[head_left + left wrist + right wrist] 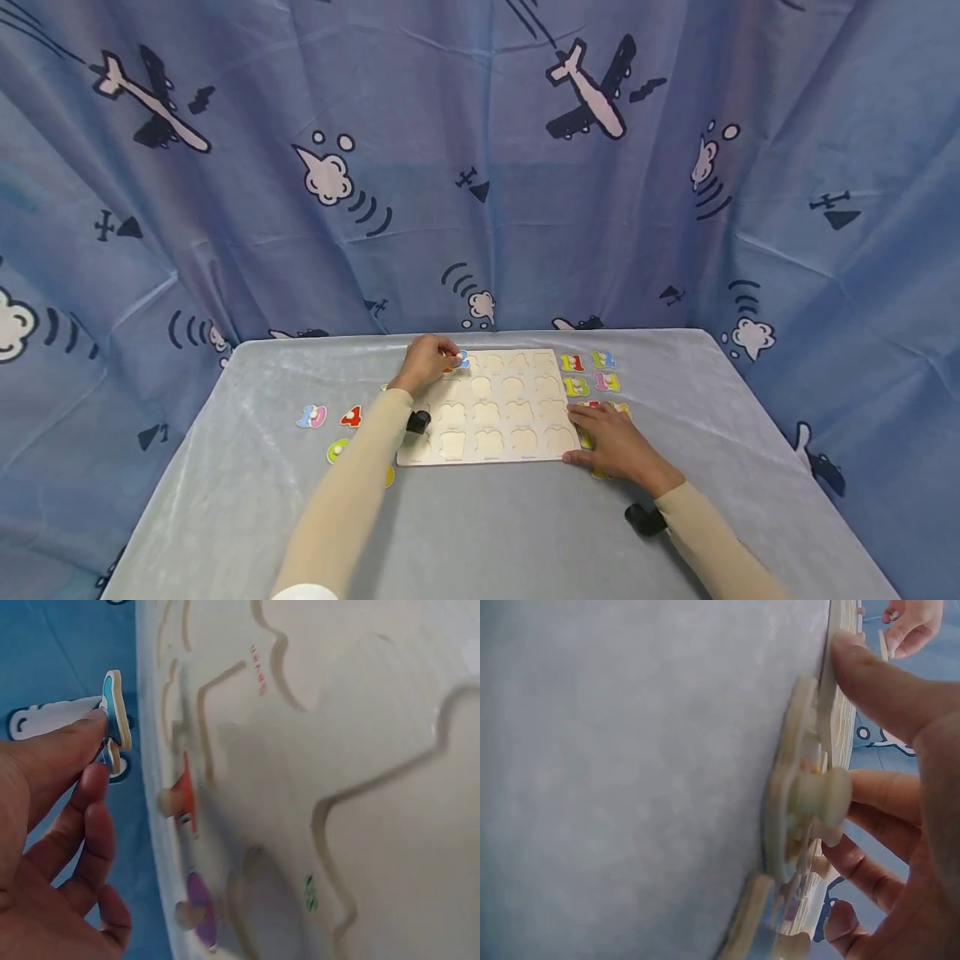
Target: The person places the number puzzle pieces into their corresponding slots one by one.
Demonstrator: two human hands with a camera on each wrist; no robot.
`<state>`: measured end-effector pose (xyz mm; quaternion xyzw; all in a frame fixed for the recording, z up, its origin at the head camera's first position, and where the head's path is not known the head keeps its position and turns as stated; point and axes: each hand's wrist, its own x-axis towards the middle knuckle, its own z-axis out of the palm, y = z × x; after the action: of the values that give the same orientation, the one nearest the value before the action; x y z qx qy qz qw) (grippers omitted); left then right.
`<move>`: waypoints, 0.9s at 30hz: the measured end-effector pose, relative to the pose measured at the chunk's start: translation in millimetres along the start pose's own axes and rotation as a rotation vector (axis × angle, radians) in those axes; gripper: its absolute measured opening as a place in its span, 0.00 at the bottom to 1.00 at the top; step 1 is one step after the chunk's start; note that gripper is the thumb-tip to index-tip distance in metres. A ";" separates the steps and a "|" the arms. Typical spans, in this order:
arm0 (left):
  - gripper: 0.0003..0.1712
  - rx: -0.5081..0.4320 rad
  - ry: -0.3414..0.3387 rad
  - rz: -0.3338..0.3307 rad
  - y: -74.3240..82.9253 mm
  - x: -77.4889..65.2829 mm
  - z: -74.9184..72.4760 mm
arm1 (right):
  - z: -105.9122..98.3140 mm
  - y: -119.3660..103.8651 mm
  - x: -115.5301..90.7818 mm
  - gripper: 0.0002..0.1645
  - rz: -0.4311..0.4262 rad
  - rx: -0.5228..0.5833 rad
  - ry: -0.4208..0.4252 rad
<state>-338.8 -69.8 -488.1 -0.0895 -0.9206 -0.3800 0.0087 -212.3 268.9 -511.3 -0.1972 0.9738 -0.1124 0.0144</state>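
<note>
A pale wooden puzzle board [504, 422] with rows of cut-out recesses lies on the grey cloth. At its far left corner, my left hand [427, 364] pinches a blue number piece [464, 360] between thumb and fingertips. The left wrist view has this piece [116, 712] edge-on, held off the board. Nearby on the board, a red piece [187, 799] and a purple piece [201, 911] show their wooden knobs. My right hand [618, 442] rests at the board's right edge with its fingers spread, partly covering some number pieces. Its thumb [889, 686] touches the board's edge.
Right of the board lie number pieces, among them a red 11 [572, 363], a blue 12 [603, 359] and a green 13 [577, 387]. On the left are a red 4 [351, 417], a blue-and-pink piece [312, 417] and a green one [337, 450]. A blue curtain [420, 275] hangs behind.
</note>
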 end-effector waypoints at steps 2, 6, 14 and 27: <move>0.04 0.023 -0.001 -0.007 0.1 2.6 4.9 | 0.2 0.1 -1.7 0.49 0.005 0.003 0.003; 0.05 0.035 0.006 -0.029 -0.7 7.9 13.1 | 1.1 0.6 -3.1 0.49 0.001 0.007 0.024; 0.05 0.094 -0.027 -0.080 -3.7 17.4 15.4 | 0.9 0.1 -3.0 0.49 -0.001 0.008 0.018; 0.05 0.062 -0.042 -0.078 -3.9 18.3 18.4 | 1.1 -0.2 -2.0 0.50 0.013 0.008 0.006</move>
<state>-356.5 -56.7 -502.3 -0.0610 -0.9348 -0.3492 -0.0225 -210.2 269.3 -512.4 -0.1905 0.9746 -0.1167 0.0133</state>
